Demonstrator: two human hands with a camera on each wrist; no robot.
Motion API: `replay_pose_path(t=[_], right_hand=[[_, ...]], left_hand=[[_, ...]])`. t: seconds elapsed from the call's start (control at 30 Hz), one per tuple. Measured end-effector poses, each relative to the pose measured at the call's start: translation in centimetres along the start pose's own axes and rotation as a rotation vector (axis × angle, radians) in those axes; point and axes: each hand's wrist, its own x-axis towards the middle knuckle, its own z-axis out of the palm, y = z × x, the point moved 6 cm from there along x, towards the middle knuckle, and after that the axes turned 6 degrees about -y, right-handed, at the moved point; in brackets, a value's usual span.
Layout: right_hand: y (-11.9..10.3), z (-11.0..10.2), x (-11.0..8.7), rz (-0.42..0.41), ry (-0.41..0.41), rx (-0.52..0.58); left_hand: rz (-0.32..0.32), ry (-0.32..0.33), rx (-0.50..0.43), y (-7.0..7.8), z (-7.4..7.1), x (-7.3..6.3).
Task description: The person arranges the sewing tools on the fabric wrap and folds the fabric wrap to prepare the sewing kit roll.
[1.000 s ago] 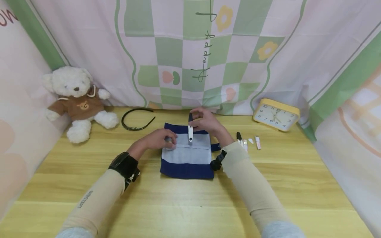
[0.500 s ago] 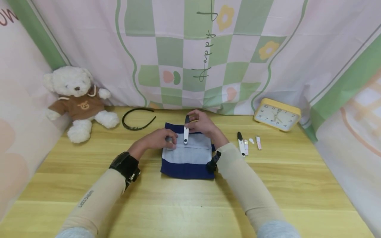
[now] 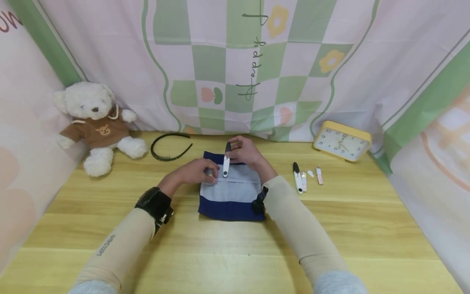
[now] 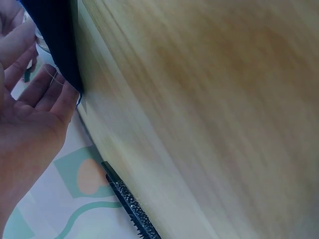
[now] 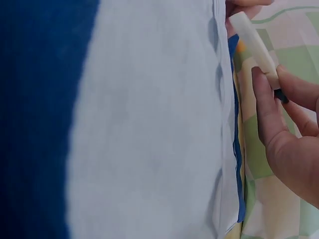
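Note:
An opened-out fabric pouch (image 3: pixel 231 192), navy at its ends and pale grey between, lies on the table with a pocket seam across its middle. At its left side my left hand (image 3: pixel 194 171) pinches the edge. In the left wrist view those fingers curl around the navy cloth (image 4: pixel 59 42). My right hand (image 3: pixel 245 152) is over the far part of the pouch, holding a slim white tool (image 3: pixel 226 166) by its black end. The tool's white end points toward me, just above the pocket seam. The right wrist view shows fingers and thumb pinching the tool (image 5: pixel 254 45).
Right of the pouch lie a second white tool (image 3: pixel 298 178) with a black end, small pink-and-white pieces (image 3: pixel 319 176) and a white bit (image 3: pixel 310 174). A yellow clock (image 3: pixel 341 141), a black headband (image 3: pixel 170 157) and a teddy bear (image 3: pixel 100 126) stand or lie toward the back.
My right hand has shifted left with the white tool, bringing it nearer my left hand. The left hand keeps its place at the pouch edge.

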Motion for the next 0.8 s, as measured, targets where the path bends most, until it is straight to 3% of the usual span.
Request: replay_pose_path(t=[0.4,0.8], right_hand=[[0.0,0.9,0.2,0.008,0.001,-0.034],[0.4,1.7,0.0,0.079,-0.114,-0.128]], left_hand=[[-0.001,-0.008,-0.004,0.0,0.1,-0.1],[0.001,-0.015,-0.012,0.0,0.0,-0.2]])
